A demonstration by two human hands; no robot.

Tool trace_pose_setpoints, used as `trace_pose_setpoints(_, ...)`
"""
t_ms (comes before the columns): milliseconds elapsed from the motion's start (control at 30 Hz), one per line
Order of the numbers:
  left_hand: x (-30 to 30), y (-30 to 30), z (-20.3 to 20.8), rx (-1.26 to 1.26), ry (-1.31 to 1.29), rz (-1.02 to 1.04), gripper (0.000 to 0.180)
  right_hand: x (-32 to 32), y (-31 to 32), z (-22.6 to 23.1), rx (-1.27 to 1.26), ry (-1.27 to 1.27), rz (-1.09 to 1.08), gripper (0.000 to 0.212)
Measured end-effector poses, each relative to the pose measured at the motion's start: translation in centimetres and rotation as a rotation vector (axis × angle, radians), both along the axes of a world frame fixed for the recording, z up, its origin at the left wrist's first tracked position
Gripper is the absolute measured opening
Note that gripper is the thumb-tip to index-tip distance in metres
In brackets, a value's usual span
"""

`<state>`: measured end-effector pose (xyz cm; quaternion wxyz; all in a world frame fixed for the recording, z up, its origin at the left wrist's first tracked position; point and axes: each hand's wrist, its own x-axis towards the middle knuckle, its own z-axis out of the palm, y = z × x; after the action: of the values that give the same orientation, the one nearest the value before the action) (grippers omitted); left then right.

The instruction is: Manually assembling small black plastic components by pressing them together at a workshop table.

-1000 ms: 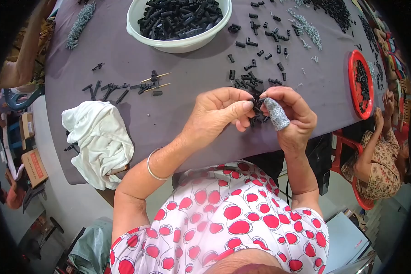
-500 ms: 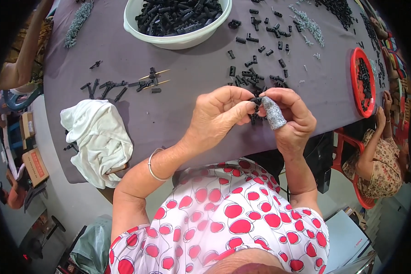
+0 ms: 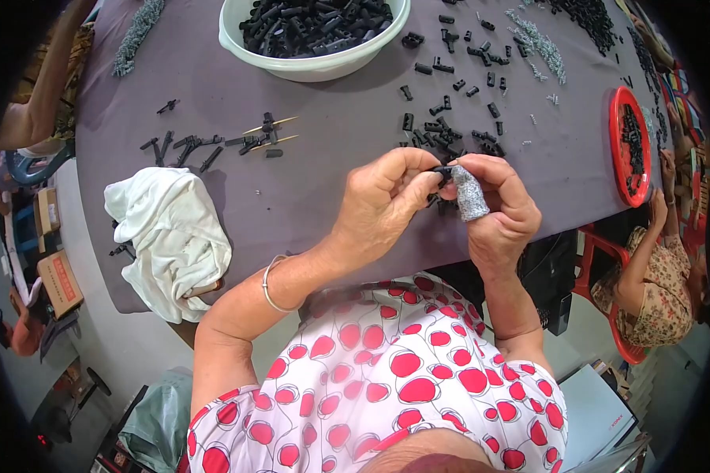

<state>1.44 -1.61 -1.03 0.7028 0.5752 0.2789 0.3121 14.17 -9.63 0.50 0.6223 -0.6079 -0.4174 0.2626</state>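
Above the table's near edge, my left hand [image 3: 386, 193] pinches a small black plastic part [image 3: 443, 173] between thumb and fingertips. My right hand [image 3: 503, 206] meets it from the other side, its fingertips closed at the part's other end. A grey speckled finger cover [image 3: 470, 194] sits on one digit of my right hand. Much of the part is hidden by my fingers. Just beyond my hands lies a loose pile of short black tubular plastic parts [image 3: 442, 134]. To the left are several longer black pieces [image 3: 185, 148] and two thin wooden sticks [image 3: 280, 140].
A white tub [image 3: 315, 69] of black parts stands at the back. A white cloth [image 3: 170, 240] lies at the left near edge. Small silvery metal pieces [image 3: 540, 51] lie far right, near a red tray [image 3: 617, 150]. Another person [image 3: 647, 292] sits at the right.
My view has shifted slightly, so the table things appear a little lower and to the right. My hands keep holding the black part, with only slight finger movement.
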Motion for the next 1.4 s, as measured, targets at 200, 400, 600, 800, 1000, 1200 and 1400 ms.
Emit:
trace_pose_setpoints(200, 0.0, 0.4, 0.1, 0.018, -0.011, 0.034, 0.009, 0.0, 0.6, 0.0, -0.01, -0.064, -0.001, 0.026)
trace_pose_setpoints(400, -0.3, 0.6, -0.2, 0.068, 0.016, 0.032, 0.009, 0.5, 1.0, 0.5, -0.066, -0.075, 0.082, 0.026)
trace_pose_setpoints(600, -0.5, 0.8, 0.5, 0.001, 0.08, 0.007, 0.015, 0.7, 1.1, -0.6, -0.008, -0.359, 0.058, 0.03)
trace_pose_setpoints(800, -0.6, 1.3, 0.2, -0.252, -0.011, -0.061, 0.018, -0.2, 1.4, -0.2, 0.077, -0.503, 0.051, 0.043)
trace_pose_setpoints(1000, -0.8, 2.5, -0.1, -0.504, -0.198, -0.168, 0.017, -0.9, 2.1, -1.2, 0.159, -0.654, -0.036, 0.049)
trace_pose_setpoints(1200, -1.0, 2.8, 0.5, -0.578, -0.211, -0.218, 0.017, -0.3, 1.9, -1.6, 0.236, -0.807, -0.055, 0.049)
trace_pose_setpoints(1400, -1.0, 2.7, 1.2, -0.526, -0.094, -0.25, 0.022, -0.1, 1.7, -1.7, 0.245, -0.78, -0.003, 0.05)
